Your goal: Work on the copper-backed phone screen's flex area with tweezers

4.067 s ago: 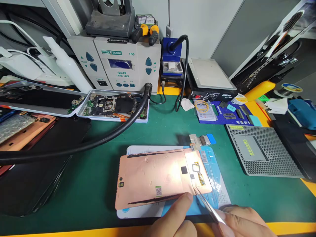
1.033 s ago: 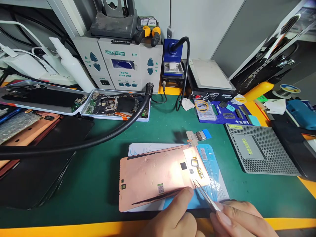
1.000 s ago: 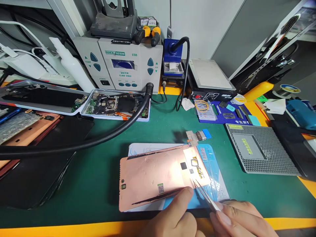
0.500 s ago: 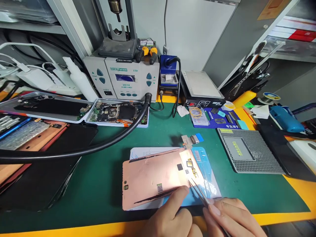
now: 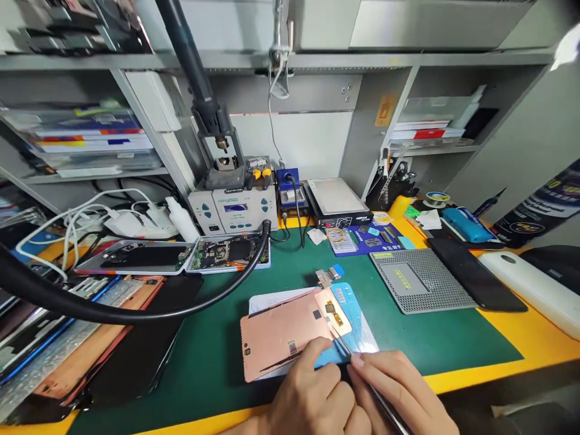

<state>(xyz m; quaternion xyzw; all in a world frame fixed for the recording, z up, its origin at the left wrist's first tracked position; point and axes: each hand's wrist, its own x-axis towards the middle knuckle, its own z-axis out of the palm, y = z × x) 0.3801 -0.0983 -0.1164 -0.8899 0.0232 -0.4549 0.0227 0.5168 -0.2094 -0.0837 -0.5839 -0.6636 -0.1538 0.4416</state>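
Note:
A copper-backed screen panel lies at a slant on a white and blue card, its silver flex connector reaching past the far edge. At the panel's near edge is my left hand, its index finger stretched onto the edge and its other fingers curled; the thumb is hidden. My right hand pinches metal tweezers, whose tips reach the pale strip at the panel's right end beside the gold circuit part. Whether the tips grip anything is too small to tell.
A thick black hose crosses the left side from a grey hot-air station. Opened phone halves lie behind it. Right of the green mat's middle sits a grey perforated plate. Stacked panels are at left.
The camera view has tilted up and back, showing more shelves. Both hands stay by the panel, and the tweezers remain in my right hand with their tips near the same strip.

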